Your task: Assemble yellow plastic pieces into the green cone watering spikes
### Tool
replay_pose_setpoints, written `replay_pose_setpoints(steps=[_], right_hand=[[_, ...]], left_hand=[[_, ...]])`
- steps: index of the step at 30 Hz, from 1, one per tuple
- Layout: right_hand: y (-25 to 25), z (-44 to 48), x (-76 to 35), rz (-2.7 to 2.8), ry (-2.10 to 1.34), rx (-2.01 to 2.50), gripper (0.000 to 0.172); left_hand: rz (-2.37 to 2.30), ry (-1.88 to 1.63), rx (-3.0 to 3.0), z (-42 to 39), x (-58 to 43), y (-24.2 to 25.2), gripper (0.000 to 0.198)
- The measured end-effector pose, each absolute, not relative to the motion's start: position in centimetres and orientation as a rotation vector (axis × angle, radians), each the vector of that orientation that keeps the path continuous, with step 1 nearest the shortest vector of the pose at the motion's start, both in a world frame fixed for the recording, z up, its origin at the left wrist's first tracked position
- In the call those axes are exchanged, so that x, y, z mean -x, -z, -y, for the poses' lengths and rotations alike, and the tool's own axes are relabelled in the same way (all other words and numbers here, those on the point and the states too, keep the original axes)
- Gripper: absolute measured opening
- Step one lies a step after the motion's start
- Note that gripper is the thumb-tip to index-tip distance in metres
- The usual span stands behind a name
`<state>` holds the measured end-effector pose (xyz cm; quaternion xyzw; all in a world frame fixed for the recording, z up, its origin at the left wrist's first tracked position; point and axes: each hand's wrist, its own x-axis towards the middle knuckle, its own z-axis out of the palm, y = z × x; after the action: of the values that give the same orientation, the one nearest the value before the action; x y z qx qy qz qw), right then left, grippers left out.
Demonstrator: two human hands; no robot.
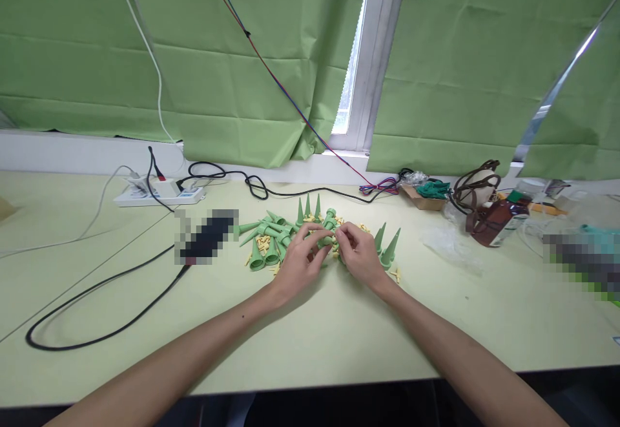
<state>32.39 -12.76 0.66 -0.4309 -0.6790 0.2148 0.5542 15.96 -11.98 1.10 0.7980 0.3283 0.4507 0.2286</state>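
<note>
My left hand is closed around a green plastic spike, mostly hidden by the fingers. Close against it, the fingertips of my right hand are pinched together at the spike's end; whatever small piece they hold is hidden. Around both hands lies a pile of hollow green cone-shaped spikes, some on their sides, mixed with small yellow plastic pieces. Behind the hands several green spikes stand point up. Two more upright spikes are just right of my right hand, near a loose yellow piece.
Left of the pile lies a blurred dark device on a looping black cable. A white power strip sits at the back left. On the right are a small cardboard box, a brown bottle and clear plastic wrap.
</note>
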Motion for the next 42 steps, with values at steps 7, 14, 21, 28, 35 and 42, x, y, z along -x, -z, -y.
replay_pose_setpoints(steps=[7, 14, 21, 28, 35, 42], right_hand=[[-0.69, 12.90, -32.44, 1.556, -0.499, 1.025, 0.025], [-0.75, 12.88, -32.53, 1.488, -0.452, 1.033, 0.027], [-1.08, 13.18, -32.37, 1.541, -0.502, 0.958, 0.027], [-1.09, 13.16, -32.41, 1.549, -0.508, 0.942, 0.025], [-1.09, 13.02, -32.49, 1.551, -0.500, 0.985, 0.028], [-1.19, 12.94, -32.57, 1.564, -0.480, 0.993, 0.030]], left_hand=[[-0.971, -1.296, -2.101, 11.98, -16.08, -1.23, 0.024], [-1.006, -1.195, -2.017, 11.91, -16.05, -1.80, 0.040], [-0.957, -1.099, -1.956, 12.35, -16.07, -1.97, 0.049], [-0.956, -1.115, -1.987, 12.22, -16.08, -1.84, 0.044], [-0.981, -1.154, -2.124, 12.25, -16.08, -1.99, 0.037], [-0.993, -1.217, -2.231, 12.06, -16.04, -1.52, 0.031]])
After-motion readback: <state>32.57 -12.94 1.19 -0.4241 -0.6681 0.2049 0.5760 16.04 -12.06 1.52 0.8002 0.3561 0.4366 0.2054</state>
